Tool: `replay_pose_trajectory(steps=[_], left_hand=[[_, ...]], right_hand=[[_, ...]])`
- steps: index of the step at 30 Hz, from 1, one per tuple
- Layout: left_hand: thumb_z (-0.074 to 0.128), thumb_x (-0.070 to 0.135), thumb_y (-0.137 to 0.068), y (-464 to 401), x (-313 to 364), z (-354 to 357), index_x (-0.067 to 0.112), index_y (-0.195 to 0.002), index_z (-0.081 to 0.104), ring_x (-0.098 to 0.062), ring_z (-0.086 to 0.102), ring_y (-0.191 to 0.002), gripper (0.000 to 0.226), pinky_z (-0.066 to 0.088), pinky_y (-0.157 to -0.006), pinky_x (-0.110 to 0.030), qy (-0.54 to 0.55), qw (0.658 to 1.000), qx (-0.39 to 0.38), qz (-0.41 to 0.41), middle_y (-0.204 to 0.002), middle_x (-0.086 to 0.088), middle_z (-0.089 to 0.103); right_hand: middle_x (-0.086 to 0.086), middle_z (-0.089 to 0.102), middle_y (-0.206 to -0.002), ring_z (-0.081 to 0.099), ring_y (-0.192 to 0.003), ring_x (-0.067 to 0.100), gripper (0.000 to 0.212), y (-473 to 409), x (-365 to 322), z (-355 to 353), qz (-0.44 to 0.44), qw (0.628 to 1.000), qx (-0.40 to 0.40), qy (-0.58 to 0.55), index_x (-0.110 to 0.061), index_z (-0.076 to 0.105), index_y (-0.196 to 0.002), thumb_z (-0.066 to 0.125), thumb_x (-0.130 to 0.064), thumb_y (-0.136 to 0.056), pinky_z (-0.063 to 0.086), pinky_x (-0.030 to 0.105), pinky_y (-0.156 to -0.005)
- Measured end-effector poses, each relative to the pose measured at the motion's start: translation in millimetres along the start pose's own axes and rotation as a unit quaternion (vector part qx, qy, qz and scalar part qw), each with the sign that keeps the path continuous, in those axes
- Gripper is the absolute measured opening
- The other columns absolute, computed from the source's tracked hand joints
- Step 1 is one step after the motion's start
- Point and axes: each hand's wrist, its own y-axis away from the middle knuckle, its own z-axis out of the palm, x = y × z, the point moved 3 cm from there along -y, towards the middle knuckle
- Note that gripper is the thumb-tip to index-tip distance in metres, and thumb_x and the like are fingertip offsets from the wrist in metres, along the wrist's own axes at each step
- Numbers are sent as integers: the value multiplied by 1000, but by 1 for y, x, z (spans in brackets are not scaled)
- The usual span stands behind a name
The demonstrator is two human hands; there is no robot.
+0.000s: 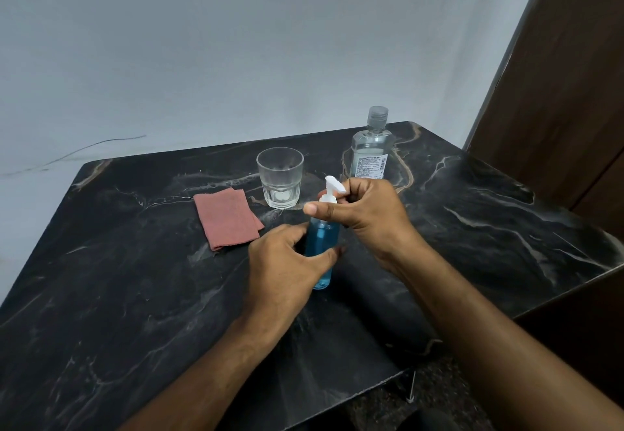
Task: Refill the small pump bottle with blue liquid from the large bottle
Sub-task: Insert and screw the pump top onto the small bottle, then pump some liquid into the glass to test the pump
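The small pump bottle (322, 245), clear plastic and filled nearly to the shoulder with blue liquid, is stood upright on the dark marble table, its white pump head (332, 189) seated on the neck. The large bottle (371, 150) is stood upright well behind it near the far edge, capped with a clear ribbed cap, label turned forward, its contents seen as almost colourless.

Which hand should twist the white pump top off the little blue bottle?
Probably the right hand: its fingers already pinch the white plastic pump top, while the left hand steadies the small blue bottle.
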Motion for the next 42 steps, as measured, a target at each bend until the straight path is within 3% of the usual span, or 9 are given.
replay_pose_trajectory(steps=[5, 9, 13, 16, 22, 30, 35, 38, 42], left_hand=[[93, 42, -64, 0, 2, -2, 20, -76, 77, -5, 54, -55, 30, 42, -50, -13, -24, 999, 19, 17, -63, 10, 62], [90, 47, -67, 2, 1, 1, 22, -80, 77, -10, 62, -60, 31, 52, -53, -27, -18, 1000, 3, 10, -67, 8, 66], [88, 47, -70, 2, -4, 4, 27, -91, 79, -5, 71, -70, 31, 61, -64, -31, 38, 997, -63, -21, -78, 10, 75], [85, 51, -70, 2, -5, 8, 32, -104, 79, 0, 73, -73, 39, 62, -69, -32, 85, 989, -119, -31, -84, 16, 79], [74, 8, -92, 0, -4, 12, 15, -124, 71, -12, 74, -108, 34, 58, -99, -44, 186, 965, -182, -42, -111, 1, 79], [65, 3, -97, 2, 2, 12, 7, -154, 40, -11, 58, -135, 63, 44, -117, -39, 220, 943, -242, -56, -145, -3, 62], [76, 21, -90, -13, -3, 6, 18, -144, 56, -6, 69, -106, 57, 54, -96, -22, 232, 949, -181, -114, -118, 3, 71], [83, 24, -84, -35, -12, 1, 23, -125, 66, -13, 62, -100, 45, 54, -90, -25, 212, 967, -58, -128, -110, 0, 63], [95, 27, -65, -76, -29, 5, 25, -151, 34, -18, 40, -136, 106, 39, -112, -32, 72, 989, 47, -122, -151, -5, 37]], right_hand=[[15, 60, -71, 57, -65, 20, 48, 2, -4, 2, -24, 999, 41, 14, 13, 64, -82, 94, -17, -60, 52, 24, -60], [16, 58, -72, 55, -65, 20, 55, 3, 0, 2, -16, 999, 47, 5, 16, 61, -89, 94, -17, -61, 50, 18, -55], [7, 50, -67, 48, -64, 17, 43, 3, 5, -1, 7, 1000, -12, -24, 3, 63, -90, 92, -17, -65, 45, 17, -53], [10, 55, -83, 54, -78, 20, 46, 5, 12, -5, 19, 996, -86, -26, -2, 64, -97, 92, -22, -66, 49, 24, -69], [15, 75, -111, 70, -102, 26, 37, 11, 16, -26, 13, 983, -182, 4, -11, 74, -111, 84, -15, -75, 55, 40, -94], [17, 76, -109, 73, -104, 32, 40, 17, 23, -28, -24, 992, -105, -57, -3, 76, -107, 86, -11, -69, 58, 38, -90], [9, 77, -98, 74, -90, 27, 27, 11, 20, -27, -40, 995, -26, -89, -14, 77, -95, 84, -21, -70, 60, 41, -83], [13, 73, -100, 73, -92, 41, 37, 7, 24, -30, -6, 987, -4, -163, -3, 69, -109, 79, -19, -77, 60, 51, -82], [21, 72, -102, 73, -85, 47, 41, 6, 27, -28, 9, 989, 17, -146, -2, 65, -110, 77, -24, -79, 60, 44, -73]])
